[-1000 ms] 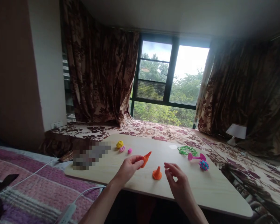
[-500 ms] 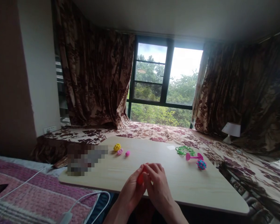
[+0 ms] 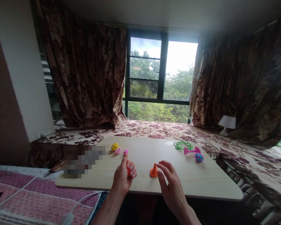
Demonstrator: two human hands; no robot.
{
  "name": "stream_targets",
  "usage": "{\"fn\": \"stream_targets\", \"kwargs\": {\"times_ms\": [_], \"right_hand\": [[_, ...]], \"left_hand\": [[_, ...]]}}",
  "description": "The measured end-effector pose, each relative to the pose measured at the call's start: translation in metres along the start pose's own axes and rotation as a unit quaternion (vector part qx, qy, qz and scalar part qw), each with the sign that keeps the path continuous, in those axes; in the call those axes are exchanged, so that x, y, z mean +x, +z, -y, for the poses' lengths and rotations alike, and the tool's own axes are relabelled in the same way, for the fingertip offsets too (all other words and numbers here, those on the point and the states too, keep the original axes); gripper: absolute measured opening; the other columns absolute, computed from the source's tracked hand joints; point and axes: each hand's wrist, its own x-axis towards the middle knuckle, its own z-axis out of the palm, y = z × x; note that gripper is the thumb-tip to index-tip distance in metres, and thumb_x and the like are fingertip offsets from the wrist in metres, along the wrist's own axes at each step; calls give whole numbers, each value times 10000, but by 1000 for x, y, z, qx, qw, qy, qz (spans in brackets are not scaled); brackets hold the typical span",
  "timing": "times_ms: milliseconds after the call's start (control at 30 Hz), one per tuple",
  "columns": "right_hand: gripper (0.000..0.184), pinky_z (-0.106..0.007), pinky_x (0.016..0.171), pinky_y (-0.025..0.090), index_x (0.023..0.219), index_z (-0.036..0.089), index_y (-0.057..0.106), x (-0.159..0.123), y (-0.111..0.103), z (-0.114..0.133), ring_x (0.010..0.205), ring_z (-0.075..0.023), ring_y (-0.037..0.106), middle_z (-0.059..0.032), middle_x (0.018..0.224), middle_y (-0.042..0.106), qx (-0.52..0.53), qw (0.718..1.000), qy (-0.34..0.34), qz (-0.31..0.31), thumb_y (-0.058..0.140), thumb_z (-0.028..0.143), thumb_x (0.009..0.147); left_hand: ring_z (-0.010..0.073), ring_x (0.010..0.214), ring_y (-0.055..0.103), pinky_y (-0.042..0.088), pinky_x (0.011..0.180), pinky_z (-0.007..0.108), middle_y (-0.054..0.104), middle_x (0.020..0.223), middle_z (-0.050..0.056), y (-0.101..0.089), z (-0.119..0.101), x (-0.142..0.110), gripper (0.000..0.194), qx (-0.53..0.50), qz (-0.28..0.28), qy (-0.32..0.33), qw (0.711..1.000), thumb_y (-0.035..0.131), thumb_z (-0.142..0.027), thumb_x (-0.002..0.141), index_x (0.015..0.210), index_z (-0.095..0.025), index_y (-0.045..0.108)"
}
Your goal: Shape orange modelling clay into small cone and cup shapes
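Orange piece (image 3: 128, 171) within left hand (image 3: 121, 176)

Two orange pieces: one upright cone (image 3: 154, 172), and one orange lump (image 3: 128, 172) left of the cone (mostly hidden by fingers, so its shape is unclear). Two hands, the left hand (image 3: 123, 176) to the cone's left and the right hand (image 3: 172, 182) to its right. Beyond the cone leftward, three small pieces: one yellow lump (image 3: 114, 146), one pale pink lump (image 3: 117, 151), one bright pink ball (image 3: 125, 151). Beyond it rightward, one green chain (image 3: 182, 143), one pink dumbbell shape (image 3: 191, 151), one knobbly ball (image 3: 199, 157) and, farther off, one lamp (image 3: 227, 122).
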Motion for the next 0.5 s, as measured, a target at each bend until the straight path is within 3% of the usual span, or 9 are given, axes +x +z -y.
{"fn": "stream_targets", "kwargs": {"times_ms": [67, 133, 233, 300, 367, 500], "right_hand": [[239, -350, 863, 412, 1041, 239, 563, -2, -2, -10, 1008, -205, 492, -69, 1090, 514, 0, 1000, 6, -2, 407, 233, 861], [231, -349, 868, 405, 1022, 233, 573, -2, -2, -24, 1004, -205, 493, -68, 1080, 519, -5, 1000, 20, -11, 423, 226, 847], [281, -347, 884, 394, 1071, 221, 555, 2, 4, -47, 1017, -210, 489, -71, 1083, 524, -11, 999, 52, 3, 486, 216, 798], [356, -333, 858, 409, 1110, 213, 534, 6, 13, -59, 986, -208, 510, -68, 1057, 542, -1, 997, 67, 34, 538, 221, 754], [368, -304, 813, 427, 1093, 213, 547, 12, 26, -65, 930, -194, 537, -54, 1014, 567, 13, 996, 73, 58, 564, 222, 725], [150, -245, 695, 433, 836, 198, 634, 33, 49, -73, 735, -146, 574, -16, 802, 619, 10, 993, 80, 82, 533, 193, 725]], "left_hand": [[35, 284, 281, 230, 258, 159, 307, 390, -89, -2, -1, 4, 414, 7, -1, 6, 1000, 561, -423, 715, 493, -190, 300], [45, 319, 359, 315, 298, 170, 379, 428, -74, -5, -3, 7, 333, 19, 7, -10, 1000, 553, -405, 724, 539, -178, 394], [107, 579, 578, 501, 555, 259, 572, 659, -1, -11, -7, 10, 159, 67, 14, -29, 997, 588, -279, 711, 796, -154, 541], [145, 774, 609, 500, 722, 308, 615, 839, 53, -12, -6, 13, 240, 150, 25, 1, 988, 599, -197, 694, 921, -146, 541], [165, 857, 601, 481, 782, 324, 616, 925, 90, -12, -3, 20, 270, 284, 30, 61, 956, 587, -209, 704, 957, -134, 530], [179, 806, 596, 477, 753, 351, 612, 870, 86, -9, 7, 50, 285, 485, -9, 161, 859, 565, -289, 699, 932, -130, 523]]}}
